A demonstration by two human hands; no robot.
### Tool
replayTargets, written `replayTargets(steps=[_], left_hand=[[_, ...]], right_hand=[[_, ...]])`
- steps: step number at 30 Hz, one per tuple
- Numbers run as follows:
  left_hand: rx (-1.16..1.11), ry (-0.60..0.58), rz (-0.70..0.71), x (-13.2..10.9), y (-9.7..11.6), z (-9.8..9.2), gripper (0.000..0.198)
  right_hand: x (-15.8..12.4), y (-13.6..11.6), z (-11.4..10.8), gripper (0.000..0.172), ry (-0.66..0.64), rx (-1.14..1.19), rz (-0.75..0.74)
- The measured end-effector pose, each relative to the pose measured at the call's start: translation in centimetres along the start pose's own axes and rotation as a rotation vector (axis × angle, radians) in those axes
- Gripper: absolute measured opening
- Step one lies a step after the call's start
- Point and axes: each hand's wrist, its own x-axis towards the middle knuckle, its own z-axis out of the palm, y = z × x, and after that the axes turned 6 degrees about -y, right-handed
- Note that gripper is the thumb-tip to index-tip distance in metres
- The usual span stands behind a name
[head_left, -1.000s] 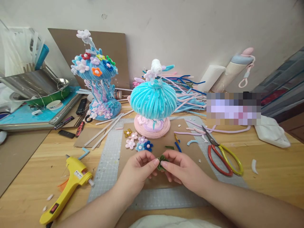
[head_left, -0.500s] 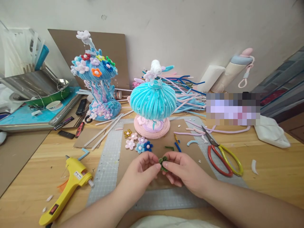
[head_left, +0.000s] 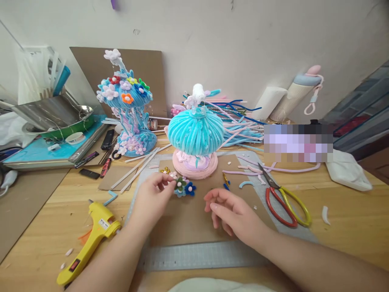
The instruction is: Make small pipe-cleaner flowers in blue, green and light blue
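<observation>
My left hand (head_left: 152,194) pinches a small dark green pipe-cleaner flower (head_left: 180,183) at the group of little flowers (head_left: 186,189) in front of the teal fuzzy dome (head_left: 196,132) on its pink base (head_left: 195,165). My right hand (head_left: 226,211) hovers over the brown card (head_left: 194,219), fingers loosely spread and holding nothing.
A taller blue flower-covered model (head_left: 129,113) stands at back left. A yellow glue gun (head_left: 91,239) lies left, red and yellow scissors (head_left: 282,196) right. Loose pipe cleaners (head_left: 240,125) pile behind the dome. Trays and clutter (head_left: 51,121) fill the far left.
Both hands were pinching the green flower together near the card's middle. Now the left hand has carried it up and left to the flower group, and the right hand has let go.
</observation>
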Motion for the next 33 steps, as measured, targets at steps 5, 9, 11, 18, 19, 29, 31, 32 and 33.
replayTargets(steps=[5, 9, 11, 18, 19, 29, 31, 32, 33], left_hand=[[0.094, 0.052, -0.036, 1.8, -1.9, -0.3, 0.023], [0.088, 0.13, -0.04, 1.8, -1.8, -0.4, 0.027], [0.033, 0.189, -0.038, 1.5, -1.2, -0.8, 0.032], [-0.177, 0.192, 0.15, -1.1, 0.7, 0.4, 0.032], [-0.145, 0.126, 0.194, -1.6, 0.9, 1.0, 0.031], [-0.051, -0.332, 0.28, -3.9, 1.7, 2.6, 0.02], [-0.047, -0.322, 0.265, -3.7, 1.8, 2.3, 0.018], [-0.046, -0.316, 0.26, -3.6, 1.8, 2.1, 0.018], [-0.046, -0.311, 0.255, -3.5, 1.7, 2.0, 0.017]], right_hand=[[0.5, -0.4, -1.2, 0.015, 0.124, -0.027, -0.063], [0.9, -1.5, -3.2, 0.015, 0.304, -0.006, -0.194], [1.1, -2.2, -4.7, 0.019, 0.431, 0.012, -0.278], [1.0, -4.2, -10.7, 0.013, 0.783, -0.238, -0.565], [0.8, -4.3, -11.3, 0.017, 0.773, -0.402, -0.546], [0.0, -1.9, -6.7, 0.042, -0.115, -1.331, -0.39], [0.2, -1.3, -6.0, 0.048, -0.265, -1.361, -0.43], [0.4, -1.0, -6.1, 0.051, -0.298, -1.37, -0.439], [0.5, -0.7, -6.4, 0.053, -0.298, -1.378, -0.447]])
